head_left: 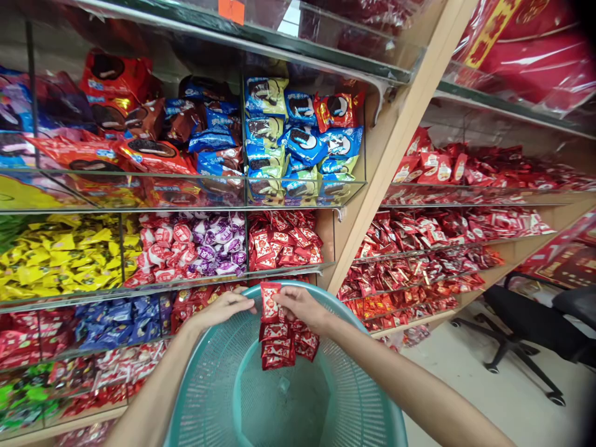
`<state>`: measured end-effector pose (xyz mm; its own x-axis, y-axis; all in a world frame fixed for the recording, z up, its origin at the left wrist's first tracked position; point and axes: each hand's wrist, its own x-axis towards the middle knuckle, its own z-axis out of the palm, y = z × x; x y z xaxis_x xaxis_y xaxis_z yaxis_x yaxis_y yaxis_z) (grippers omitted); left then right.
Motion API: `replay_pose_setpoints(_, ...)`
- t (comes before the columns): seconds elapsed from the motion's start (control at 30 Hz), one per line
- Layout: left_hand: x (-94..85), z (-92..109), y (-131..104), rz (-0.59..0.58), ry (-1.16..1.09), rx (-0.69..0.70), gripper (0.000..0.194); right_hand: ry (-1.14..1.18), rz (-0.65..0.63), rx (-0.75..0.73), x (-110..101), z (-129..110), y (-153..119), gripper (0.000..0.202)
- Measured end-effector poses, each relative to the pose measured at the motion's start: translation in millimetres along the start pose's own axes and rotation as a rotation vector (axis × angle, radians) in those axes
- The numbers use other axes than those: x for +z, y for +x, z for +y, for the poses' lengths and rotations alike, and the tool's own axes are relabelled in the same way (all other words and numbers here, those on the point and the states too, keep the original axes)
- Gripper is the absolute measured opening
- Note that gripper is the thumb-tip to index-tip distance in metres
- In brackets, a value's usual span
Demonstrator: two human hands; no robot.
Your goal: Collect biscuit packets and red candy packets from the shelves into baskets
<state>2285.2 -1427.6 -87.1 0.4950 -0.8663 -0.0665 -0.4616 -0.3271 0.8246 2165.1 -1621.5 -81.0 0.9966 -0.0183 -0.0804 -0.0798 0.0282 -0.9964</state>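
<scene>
A large teal plastic basket [367, 372] with perforated walls stands below me, close to the shelves. My right hand [302, 305] is closed on red candy packets [278, 354], a strip or bunch of which hangs over the basket's far inner side. Just left of the packets, my left hand [228, 308] reaches over the basket's far rim, its fingers loosely extended and nothing seen in them. Inside the basket, a small clear piece [283, 386] lies on the bottom.
Glass-fronted shelves hold yellow candies [65, 254], purple-wrapped candies [218, 242], red packets [284, 242] and blue cookie packs [302, 146]. A slanted wooden divider [372, 205] separates more red-filled shelves. A black wheeled chair [535, 316] stands at the right.
</scene>
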Motion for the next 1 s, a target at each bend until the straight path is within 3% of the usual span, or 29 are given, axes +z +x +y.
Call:
replay_pose_setpoints(0.17,-0.1,2,-1,0.007,-0.017,-0.020,0.041,-0.124,-0.048,-0.011,-28,-14,-7,0.033)
replay_pose_setpoints(0.33,1.3,2,-2,0.029,-0.002,-0.003,0.041,-0.941,-0.006,-0.247,-34,-19,2,0.017)
replay_pose_setpoints(0.5,2.5,6,-4,0.036,-0.005,-0.014,0.040,-1.409,-0.045,-0.155,-13,-17,18,0.022)
replay_pose_setpoints(0.67,3.3,4,-2,0.041,-0.039,-0.004,0.038,-1.476,-0.097,-0.152,-4,-6,30,0.025)
replay_pose_setpoints(1.0,4.5,1,-2,0.050,-0.047,0.011,0.035,-1.551,0.034,-0.152,2,10,24,0.029)
